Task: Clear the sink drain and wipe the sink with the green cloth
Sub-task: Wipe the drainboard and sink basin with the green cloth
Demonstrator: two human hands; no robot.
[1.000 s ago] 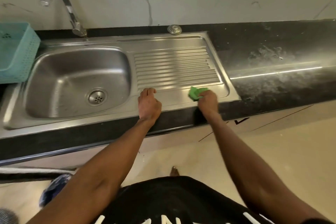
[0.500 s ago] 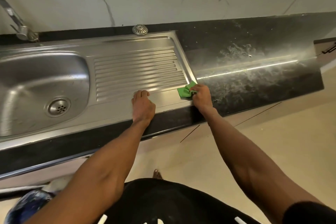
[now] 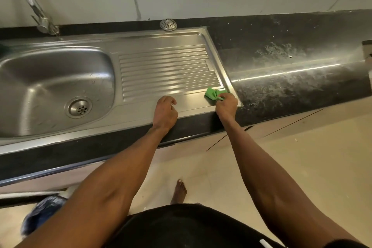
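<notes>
- Right hand (image 3: 226, 104) gripped the crumpled green cloth (image 3: 213, 94), fingers curled round it, pressing it onto the near right corner of the stainless-steel sink (image 3: 141, 36)'s ribbed drainboard (image 3: 167, 70); judged mid-wipe.
- Left hand (image 3: 165, 111) rested on the sink's flat front rim, just left of the cloth, fingers loosely bent, holding nothing; probably bracing the body.
- Round perforated drain (image 3: 79, 107) sat in the basin, well left of the cloth; looked free of debris.
- A loose round metal strainer (image 3: 168, 24) lay on the black stone desk (image 3: 291, 66) behind the sink, likely set aside.
- No legible brands or labels.
</notes>
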